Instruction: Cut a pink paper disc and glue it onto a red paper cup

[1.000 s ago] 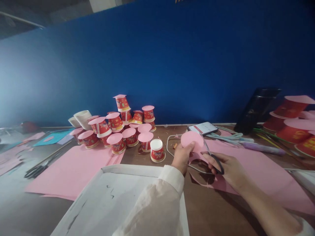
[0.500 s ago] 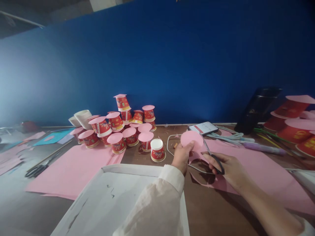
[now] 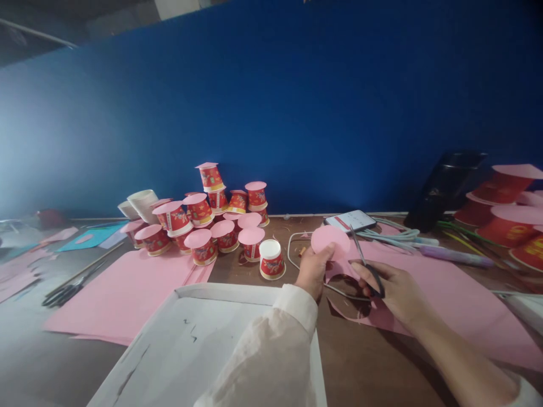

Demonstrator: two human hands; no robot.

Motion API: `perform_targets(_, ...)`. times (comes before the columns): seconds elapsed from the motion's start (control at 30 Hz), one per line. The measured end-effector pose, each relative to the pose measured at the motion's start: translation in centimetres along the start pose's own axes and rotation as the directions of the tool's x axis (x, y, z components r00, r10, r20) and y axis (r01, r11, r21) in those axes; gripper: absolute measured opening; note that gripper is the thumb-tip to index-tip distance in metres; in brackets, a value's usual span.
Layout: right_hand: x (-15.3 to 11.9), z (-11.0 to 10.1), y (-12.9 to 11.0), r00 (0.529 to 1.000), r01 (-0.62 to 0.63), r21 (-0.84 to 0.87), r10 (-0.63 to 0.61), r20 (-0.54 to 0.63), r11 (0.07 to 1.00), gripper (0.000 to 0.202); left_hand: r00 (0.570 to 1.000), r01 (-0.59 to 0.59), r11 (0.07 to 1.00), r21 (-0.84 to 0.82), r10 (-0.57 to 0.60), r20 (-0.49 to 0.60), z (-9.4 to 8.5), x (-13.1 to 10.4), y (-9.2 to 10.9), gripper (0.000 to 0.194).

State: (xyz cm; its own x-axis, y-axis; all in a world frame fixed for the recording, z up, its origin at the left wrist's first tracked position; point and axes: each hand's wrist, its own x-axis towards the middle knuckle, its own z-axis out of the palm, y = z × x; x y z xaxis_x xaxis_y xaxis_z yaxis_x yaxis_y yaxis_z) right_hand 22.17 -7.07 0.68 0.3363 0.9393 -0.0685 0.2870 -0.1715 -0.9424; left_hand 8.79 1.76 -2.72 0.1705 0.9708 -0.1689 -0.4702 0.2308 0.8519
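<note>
Pinching disc (image 3: 328, 238), gripping scissors (image 3: 361, 253), hands (image 3: 314, 273) (image 3: 392, 287) close together

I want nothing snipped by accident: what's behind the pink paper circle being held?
Beyond the pink paper circle lies a smartphone, and a white cable shows at the circle's left. The circle covers whatever is directly behind it.

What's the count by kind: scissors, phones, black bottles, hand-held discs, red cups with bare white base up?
Dark-handled metal scissors: 2 (one pair in the right hand, another pair lying at left)
Flat rectangular phone: 1
Black cylindrical bottle: 1
Round pink paper disc in the left hand: 1
Red paper cup, bare white base up: 1
Total: 6
</note>
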Motion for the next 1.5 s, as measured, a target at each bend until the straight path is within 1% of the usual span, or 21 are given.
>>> perform_targets(0.13, 0.1, 0.0, 0.1, 1.000, -0.009, -0.017, 0.009, -0.013, 1.000, 0.051, 1.000, 0.007, 0.999, -0.043, -0.007, 0.010, 0.1, -0.1, 0.2, 0.054)
perform_targets(0.3, 0.4, 0.0, 0.4, 1.000, -0.016, -0.019, 0.016, -0.013, 1.000, 0.049, 0.999, 0.037, 0.965, -0.260, -0.038, 0.004, 0.5, -0.4, 0.9, 0.045)
perform_targets(0.43, 0.3, 0.1, 0.2, 1.000, -0.009, 0.005, 0.009, -0.020, 1.000, 0.045, 0.998, 0.063, 0.936, -0.345, -0.067, 0.000, 0.7, -0.6, 1.3, 0.041)
perform_targets(0.57, 0.2, 0.0, 0.1, 1.000, -0.028, 0.043, 0.028, -0.007, 0.999, 0.046, 0.995, 0.096, 0.923, -0.373, -0.092, 0.029, 0.7, -0.6, 1.3, 0.038)
perform_targets(0.73, 0.1, 0.1, 0.2, 1.000, -0.022, 0.054, 0.022, 0.012, 0.998, 0.043, 0.995, 0.099, 0.901, -0.423, -0.091, 0.039, 0.7, -1.0, 1.6, 0.037)
perform_targets(0.93, 0.0, 0.3, 0.0, 1.000, -0.021, 0.082, 0.020, 0.009, 0.996, 0.045, 0.989, 0.150, 0.883, -0.446, -0.141, 0.053, 0.8, -1.4, 2.2, 0.039)
perform_targets(1.13, -0.1, 0.3, -0.1, 0.999, -0.042, 0.092, 0.039, 0.034, 0.995, 0.048, 0.994, 0.111, 0.862, -0.495, -0.103, 0.044, 0.6, -1.1, 1.9, 0.039)
perform_targets(1.33, 0.0, 0.3, 0.2, 0.998, -0.041, 0.082, 0.037, 0.042, 0.996, 0.050, 0.993, 0.117, 0.850, -0.513, -0.112, 0.040, 0.4, -0.6, 1.5, 0.041)
perform_targets(1.5, -0.1, 0.3, 0.1, 0.998, -0.056, 0.092, 0.052, 0.043, 0.994, 0.056, 0.994, 0.098, 0.864, -0.494, -0.111, 0.002, 0.4, -0.5, 1.3, 0.040)
